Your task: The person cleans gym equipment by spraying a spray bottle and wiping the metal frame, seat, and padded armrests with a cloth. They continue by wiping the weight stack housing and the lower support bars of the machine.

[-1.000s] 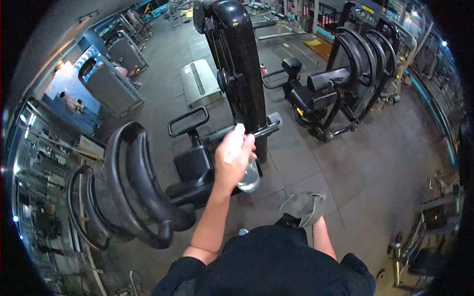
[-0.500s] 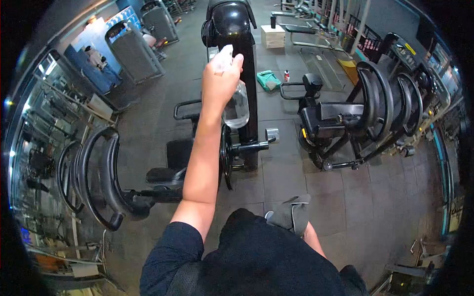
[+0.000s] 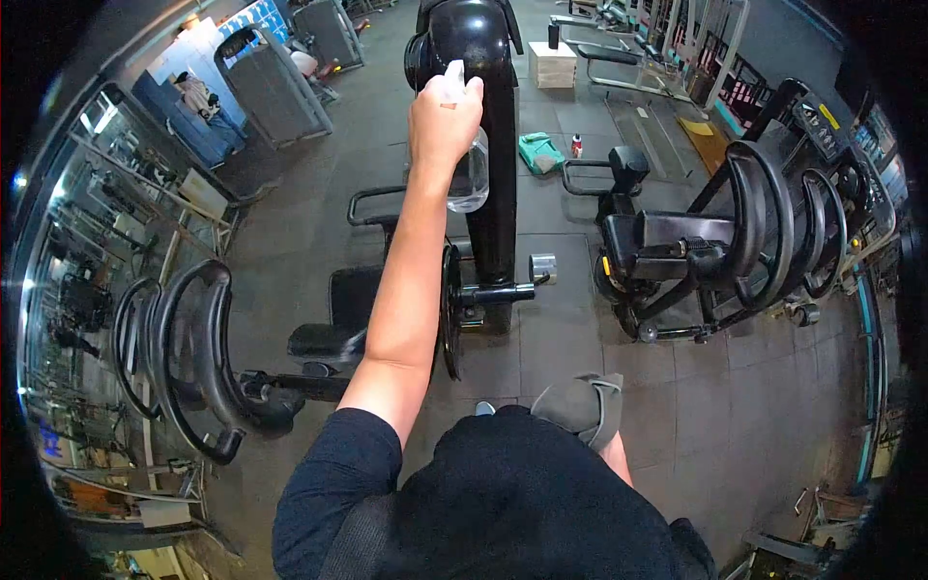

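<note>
Clear spray bottle [image 3: 470,179] upright, held high; grey cloth [image 3: 580,406] bunched low.

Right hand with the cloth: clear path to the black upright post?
Likely yes: right hand holds the cloth low, with only bare floor between it and the post; left hand holds the spray bottle higher up.

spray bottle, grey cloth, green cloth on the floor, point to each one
spray bottle [image 3: 471,182]: head view, clear lower body
grey cloth [image 3: 578,404]: head view, middle of the folded part
green cloth [image 3: 538,153]: head view, its middle
</note>
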`<state>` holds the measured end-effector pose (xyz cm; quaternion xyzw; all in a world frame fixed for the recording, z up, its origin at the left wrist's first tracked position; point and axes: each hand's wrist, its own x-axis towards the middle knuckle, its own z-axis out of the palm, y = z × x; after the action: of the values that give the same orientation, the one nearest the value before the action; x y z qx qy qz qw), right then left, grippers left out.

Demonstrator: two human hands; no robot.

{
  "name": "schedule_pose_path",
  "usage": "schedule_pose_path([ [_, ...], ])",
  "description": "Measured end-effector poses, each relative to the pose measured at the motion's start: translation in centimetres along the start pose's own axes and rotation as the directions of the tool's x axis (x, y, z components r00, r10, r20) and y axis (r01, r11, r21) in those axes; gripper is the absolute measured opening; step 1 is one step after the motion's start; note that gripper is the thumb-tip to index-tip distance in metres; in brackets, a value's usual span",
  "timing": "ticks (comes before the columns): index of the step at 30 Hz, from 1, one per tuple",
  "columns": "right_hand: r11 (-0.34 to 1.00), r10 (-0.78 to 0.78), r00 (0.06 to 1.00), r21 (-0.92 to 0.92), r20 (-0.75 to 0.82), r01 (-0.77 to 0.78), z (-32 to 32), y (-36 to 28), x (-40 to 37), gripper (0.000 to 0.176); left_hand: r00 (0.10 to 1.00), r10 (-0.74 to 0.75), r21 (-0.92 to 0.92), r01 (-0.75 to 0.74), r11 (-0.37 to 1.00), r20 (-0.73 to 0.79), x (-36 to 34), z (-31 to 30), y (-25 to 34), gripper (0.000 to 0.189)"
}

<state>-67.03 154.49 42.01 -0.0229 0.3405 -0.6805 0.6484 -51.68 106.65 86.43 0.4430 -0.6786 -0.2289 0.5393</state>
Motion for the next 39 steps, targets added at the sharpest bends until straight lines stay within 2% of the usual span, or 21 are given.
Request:
schedule_pose_path([
  [6, 0.981, -0.178, 0.919, 0.139, 0.352, 0.137, 2.2, -1.5, 3.5, 0.05, 0.991, 0.025, -0.011, -0.023, 1.0, 0.135, -2.4, -0.7, -2.2, 0.053],
  [7, 0.976, -0.209, 0.911, 0.13, 0.354, 0.173, 2.7, -1.8, 4.2, 0.05, 0.989, 0.012, 0.021, -0.015, 1.0, 0.144, -3.2, -1.1, -2.2, 0.052],
  [8, 0.968, -0.252, 0.902, 0.111, 0.351, 0.227, 3.3, -2.3, 5.0, 0.05, 0.984, 0.16, 0.094, -0.167, 0.981, 0.083, -4.3, -1.3, -2.4, 0.041],
  [10, 0.891, -0.387, 0.919, -0.227, 0.076, 0.394, 6.3, -3.3, 6.6, 0.045, 0.981, 0.182, 0.095, -0.189, 0.977, 0.072, -7.5, -2.5, -2.2, 0.033],
  [11, 0.439, -0.5, 0.863, -0.84, 0.068, 0.32, 9.1, -4.8, 8.1, 0.041, 0.977, 0.177, 0.076, -0.186, 0.98, 0.115, -9.2, -3.0, -2.9, 0.031],
  [12, -0.199, -0.606, 0.794, -0.977, 0.059, -0.079, 12.0, -6.4, 9.6, 0.037, 0.972, 0.174, 0.056, -0.185, 0.981, 0.157, -11.1, -3.4, -3.9, 0.03],
  [13, -0.61, -0.562, 0.818, -0.731, 0.125, -0.307, 17.9, -9.1, 10.3, 0.037, 0.978, 0.057, -0.033, -0.052, 0.998, 0.199, -13.4, -4.3, -4.7, 0.028],
  [14, -0.845, -0.515, 0.836, -0.279, 0.19, -0.456, 23.9, -11.8, 11.0, 0.039, 0.966, -0.056, -0.116, 0.087, 0.989, 0.251, -15.9, -5.2, -5.3, 0.025],
  [16, -0.781, -0.622, 0.732, -0.289, 0.279, -0.554, 28.7, -15.4, 15.1, 0.039, 0.945, -0.122, -0.237, 0.2, 0.951, 0.304, -20.8, -6.7, -6.2, 0.019],
  [18, -0.584, -0.796, 0.516, -0.627, 0.318, -0.515, 33.3, -18.7, 20.3, 0.039, 0.933, -0.109, -0.295, 0.217, 0.931, 0.342, -25.6, -7.9, -8.1, 0.015],
  [19, -0.296, -0.908, 0.356, -0.94, 0.222, -0.168, 35.6, -19.7, 23.4, 0.039, 0.918, -0.139, -0.245, 0.241, 0.939, 0.37, -27.6, -8.8, -8.1, 0.014],
  [20, -0.046, -0.964, 0.24, -0.958, 0.117, 0.285, 38.7, -20.2, 26.1, 0.04, 0.904, -0.166, -0.198, 0.26, 0.945, 0.394, -29.0, -9.7, -8.2, 0.012],
  [21, 0.002, -0.983, 0.156, -0.852, 0.094, 0.523, 42.8, -20.5, 28.1, 0.04, 0.902, -0.181, -0.203, 0.277, 0.939, 0.392, -30.4, -10.4, -8.7, 0.012],
  [22, -0.096, -0.982, 0.074, -0.793, 0.175, 0.601, 47.0, -20.5, 29.6, 0.04, 0.88, -0.245, -0.193, 0.345, 0.919, 0.406, -31.7, -11.1, -9.2, 0.012],
  [23, -0.39, -0.889, -0.043, -0.706, 0.456, 0.591, 51.2, -21.4, 30.6, 0.062, 0.854, -0.306, -0.181, 0.41, 0.894, 0.421, -32.3, -11.4, -9.7, 0.011],
  [25, -0.669, -0.728, -0.27, -0.567, 0.631, 0.481, 56.1, -19.3, 31.2, 0.088, 0.847, -0.384, -0.221, 0.481, 0.849, 0.368, -32.2, -12.1, -9.3, 0.013],
  [29, -0.671, -0.733, -0.162, -0.664, 0.66, 0.331, 52.6, -14.9, 31.8, 0.113, 0.824, -0.521, -0.176, 0.56, 0.81, 0.225, -32.6, -13.0, -10.9, 0.015],
  [33, -0.706, -0.689, -0.056, -0.652, 0.723, 0.278, 48.6, -13.9, 32.4, 0.117, 0.739, -0.611, -0.144, 0.663, 0.735, 0.284, -30.2, -14.2, -12.0, 0.012],
  [36, -0.654, -0.733, -0.103, -0.656, 0.672, 0.376, 51.4, -16.1, 32.8, 0.117, 0.728, -0.631, -0.134, 0.677, 0.724, 0.266, -28.3, -13.9, -12.1, 0.012],
  [38, -0.626, -0.761, -0.168, -0.641, 0.627, 0.444, 55.2, -17.7, 31.4, 0.106, 0.755, -0.59, -0.185, 0.648, 0.739, 0.286, -27.6, -13.8, -12.5, 0.012],
  [39, -0.668, -0.741, -0.213, -0.665, 0.637, 0.335, 57.3, -18.5, 29.4, 0.08, 0.766, -0.573, -0.173, 0.631, 0.756, 0.291, -27.0, -13.7, -12.3, 0.014],
])
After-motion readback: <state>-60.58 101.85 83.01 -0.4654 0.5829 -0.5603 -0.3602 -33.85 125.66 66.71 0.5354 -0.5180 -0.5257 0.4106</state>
